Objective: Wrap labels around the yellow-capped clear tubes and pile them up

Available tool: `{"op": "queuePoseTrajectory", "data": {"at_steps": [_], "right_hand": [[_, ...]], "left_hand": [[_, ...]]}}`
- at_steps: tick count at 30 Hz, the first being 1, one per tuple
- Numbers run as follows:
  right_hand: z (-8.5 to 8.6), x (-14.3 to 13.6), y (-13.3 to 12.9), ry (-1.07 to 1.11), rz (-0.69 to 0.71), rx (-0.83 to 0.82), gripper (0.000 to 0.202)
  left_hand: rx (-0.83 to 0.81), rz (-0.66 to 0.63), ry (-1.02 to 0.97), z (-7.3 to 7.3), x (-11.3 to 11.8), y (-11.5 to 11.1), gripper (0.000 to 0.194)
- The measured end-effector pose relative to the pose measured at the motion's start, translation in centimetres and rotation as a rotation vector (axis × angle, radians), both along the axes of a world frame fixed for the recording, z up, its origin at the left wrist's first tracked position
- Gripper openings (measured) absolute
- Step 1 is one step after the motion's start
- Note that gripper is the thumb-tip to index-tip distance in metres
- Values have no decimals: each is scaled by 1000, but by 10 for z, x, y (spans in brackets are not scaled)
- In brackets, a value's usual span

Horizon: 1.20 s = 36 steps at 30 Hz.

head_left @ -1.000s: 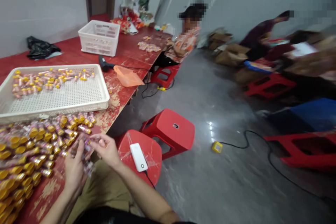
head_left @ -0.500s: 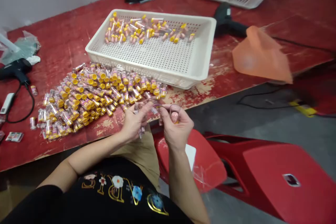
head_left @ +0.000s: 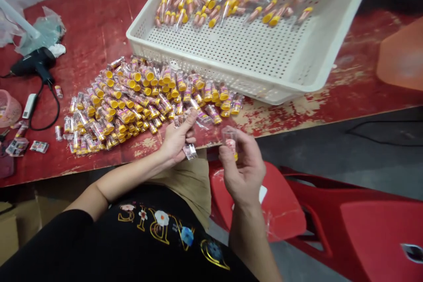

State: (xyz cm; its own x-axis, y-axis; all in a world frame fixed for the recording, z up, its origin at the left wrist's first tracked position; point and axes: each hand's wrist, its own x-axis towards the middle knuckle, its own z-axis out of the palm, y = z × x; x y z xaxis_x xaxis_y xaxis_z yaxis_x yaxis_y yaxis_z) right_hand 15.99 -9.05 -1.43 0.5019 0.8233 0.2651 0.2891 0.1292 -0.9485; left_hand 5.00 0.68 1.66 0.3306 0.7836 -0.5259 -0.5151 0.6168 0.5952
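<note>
My hands have just parted. The right hand's point(head_left: 243, 161) grip is narrow on a yellow-ended tube point(head_left: 230, 138), off the counter's point(head_left: 86, 26) near edge; the left hand's point(head_left: 177, 142) grip is closed round clear printed wraps point(head_left: 189, 151). I judge the tube can now be handled apart from them. Gold letters on the shirt point(head_left: 95, 246) seem to spell PARIS, upside down; the wraps' print I can't read.

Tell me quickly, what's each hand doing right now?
Left hand: closed, holding printed clear plastic sleeves.
Right hand: closed, holding a clear, yellow-capped tube between thumb and fingers.
</note>
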Motion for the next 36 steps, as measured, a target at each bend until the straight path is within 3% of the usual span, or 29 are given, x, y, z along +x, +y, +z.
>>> {"op": "queuePoseTrajectory", "data": {"at_steps": [7,12,18,22,24,28,31,36], "right_hand": [[-6,-4,-5,-140,-55,-7,30],[4,-7,-4,-250,-39,46,30],[8,-14,-7,-74,216,2,41],[-1,-22,0,102,31,68,38],[-3,-22,4,115,10,70,42],[-1,-18,5,-47,64,79,43],[0,-18,2,-162,-56,126,37],[1,-25,2,-171,-169,148,32]], "left_hand": [[4,-110,2,-3,-7,-3,52],[104,-220,126,-3,-18,-8,53],[106,-154,174,0,-26,-11,59],[123,-122,126,0,-24,-18,62],[112,-127,102,2,-23,-21,62],[137,-114,112,2,-24,-25,77],[174,-135,140,0,-25,-30,84],[207,-151,171,-4,-27,-38,85]]}}
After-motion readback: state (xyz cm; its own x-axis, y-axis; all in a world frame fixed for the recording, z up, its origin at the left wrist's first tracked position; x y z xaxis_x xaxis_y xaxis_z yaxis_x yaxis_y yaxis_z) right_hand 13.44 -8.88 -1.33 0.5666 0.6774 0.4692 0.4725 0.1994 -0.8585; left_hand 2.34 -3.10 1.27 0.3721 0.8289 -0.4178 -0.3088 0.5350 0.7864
